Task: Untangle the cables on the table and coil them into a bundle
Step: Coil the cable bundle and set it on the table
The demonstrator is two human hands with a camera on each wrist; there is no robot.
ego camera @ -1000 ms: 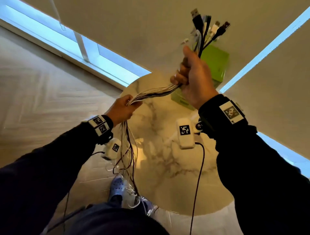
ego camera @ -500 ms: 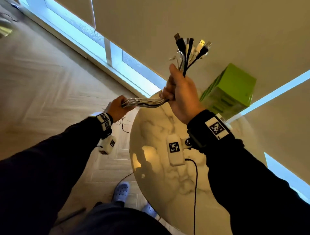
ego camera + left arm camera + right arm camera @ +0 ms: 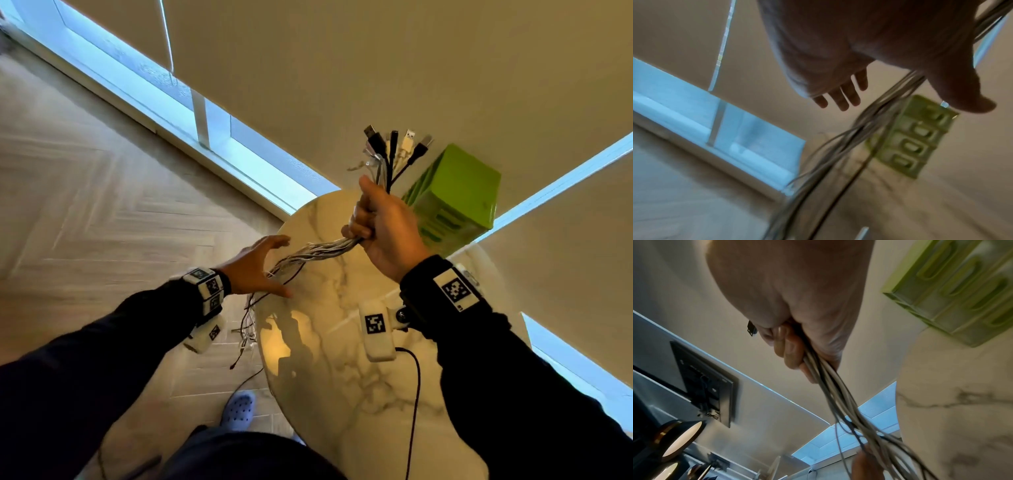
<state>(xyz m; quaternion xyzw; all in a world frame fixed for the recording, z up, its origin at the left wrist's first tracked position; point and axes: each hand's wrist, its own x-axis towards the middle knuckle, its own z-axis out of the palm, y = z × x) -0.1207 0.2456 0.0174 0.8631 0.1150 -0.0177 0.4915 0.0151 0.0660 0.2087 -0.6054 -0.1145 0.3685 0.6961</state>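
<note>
My right hand (image 3: 378, 219) grips a bundle of white and black cables (image 3: 318, 251) above the round marble table (image 3: 342, 394). Several USB plugs (image 3: 397, 144) fan out above its fist. In the right wrist view the cables (image 3: 830, 386) run down out of the curled fingers (image 3: 787, 352). My left hand (image 3: 260, 267) is spread, fingers and thumb straight, with the strands running through the gap between thumb and fingers. The loose ends (image 3: 246, 325) dangle past the table's left edge. In the left wrist view the cables (image 3: 859, 133) pass under the open palm (image 3: 838, 48).
A lime-green box (image 3: 455, 202) stands at the table's far edge, just behind my right hand. A thin black cord (image 3: 416, 394) hangs from my right wrist camera over the table. Herringbone wood floor (image 3: 85, 205) and a low window (image 3: 212, 137) lie to the left; my blue shoe (image 3: 238, 407) is below.
My left hand has let go of the cables and spread its fingers. The strands have fanned out and sag lower; my right hand still holds the plug end.
</note>
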